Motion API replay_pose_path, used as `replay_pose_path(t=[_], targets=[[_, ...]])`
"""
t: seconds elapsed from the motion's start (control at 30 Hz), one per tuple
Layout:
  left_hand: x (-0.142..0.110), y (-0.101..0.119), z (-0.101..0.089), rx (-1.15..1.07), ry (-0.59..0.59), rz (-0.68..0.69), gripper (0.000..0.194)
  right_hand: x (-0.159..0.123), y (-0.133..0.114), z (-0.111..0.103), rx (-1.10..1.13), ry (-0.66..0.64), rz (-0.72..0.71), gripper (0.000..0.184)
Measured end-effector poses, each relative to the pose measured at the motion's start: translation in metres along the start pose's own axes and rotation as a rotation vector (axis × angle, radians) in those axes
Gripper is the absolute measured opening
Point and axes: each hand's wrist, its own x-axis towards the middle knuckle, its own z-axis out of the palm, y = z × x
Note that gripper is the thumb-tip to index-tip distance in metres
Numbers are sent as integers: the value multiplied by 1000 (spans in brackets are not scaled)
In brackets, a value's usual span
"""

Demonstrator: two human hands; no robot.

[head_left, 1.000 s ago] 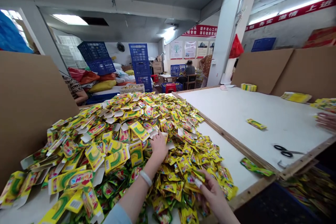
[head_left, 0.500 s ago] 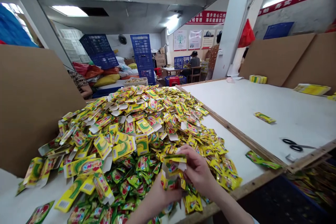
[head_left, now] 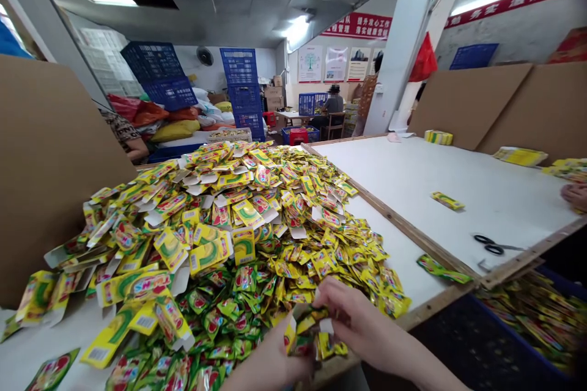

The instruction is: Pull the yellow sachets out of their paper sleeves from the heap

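Note:
At the table's near edge, my left hand (head_left: 282,357) is wrapped round a small yellow-and-green carton (head_left: 300,325) with its open end up. My right hand (head_left: 355,324) is closed at the carton's right side, fingertips at its rim and white flap. Whether it also pinches a sachet is hidden. Green sachets (head_left: 215,321) with red fruit prints lie just left of my hands, and yellow sachets (head_left: 328,259) lie beyond them. Behind these rises a heap of open-flapped yellow cartons (head_left: 247,211).
A wooden strip (head_left: 389,214) divides the white table. On its right side lie scissors (head_left: 490,244), a flat carton (head_left: 447,200) and a green packet (head_left: 443,270). Another person's hand (head_left: 575,195) shows at the right edge. A blue crate (head_left: 509,333) of packets stands below.
The carton and both my hands have moved slightly down, and the carton's mouth now tilts more toward me. The view has shifted a little rightward, bringing another person's hand in at the right.

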Motion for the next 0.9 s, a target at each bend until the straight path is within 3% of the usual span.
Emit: replay_pose_path(t=[0.07, 0.13, 0.27, 0.37, 0.4, 0.47, 0.53, 0.57, 0.63, 0.67, 0.73, 0.83, 0.9], targets=[[0, -6, -2, -66, -75, 30, 48, -6, 8, 3, 27, 36, -7, 26], [3, -14, -2, -94, -131, 74, 52, -11, 9, 6, 68, -20, -49, 26], [16, -27, 6, -18, -123, -54, 87, -18, 2, 7, 103, -122, -54, 25], [24, -24, 7, 106, -150, -26, 106, -26, 21, -10, 5, -9, -36, 22], [24, -21, 3, 184, -112, 38, 102, -29, 35, -24, -54, 87, -30, 22], [22, -17, -14, 427, 101, 222, 79, -36, 69, -65, -237, 370, 19, 21], [16, -18, -39, 711, 381, 354, 60, -40, 103, -112, -485, 683, 274, 20], [14, -21, -53, 824, 473, 374, 59, -39, 116, -132, -611, 769, 383, 21], [10, -31, -75, 950, 548, 349, 61, -30, 130, -152, -669, 796, 422, 26], [10, -36, -83, 951, 550, 328, 60, -21, 130, -148, -658, 755, 390, 28], [13, -46, -92, 869, 548, 311, 48, 3, 119, -116, -577, 603, 257, 30], [21, -52, -95, 715, 628, 297, 29, 45, 94, -36, -410, 307, 6, 41], [23, -51, -98, 644, 712, 276, 31, 68, 83, 8, -300, 189, -84, 40]])
